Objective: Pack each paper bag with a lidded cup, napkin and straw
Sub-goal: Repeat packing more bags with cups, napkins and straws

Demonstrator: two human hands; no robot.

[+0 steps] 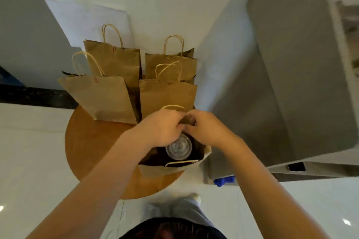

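Note:
An open brown paper bag (171,169) stands at the near edge of a round wooden table (91,151). Inside it a cup with a clear plastic lid (178,149) stands upright. My left hand (165,128) and my right hand (206,128) meet over the bag's far rim, fingers curled and pinching that rim by its handle (173,107). No napkin or straw shows inside the bag. Several more brown paper bags with twisted handles stand behind it, such as one at the left (101,97) and one in the middle (167,95).
The small table stands against a white wall with a white sheet (87,23) leaning on it. A grey cabinet (291,83) is close on the right, with a blue cloth (223,180) on the floor by it. My legs and shoe (192,200) are just below the table.

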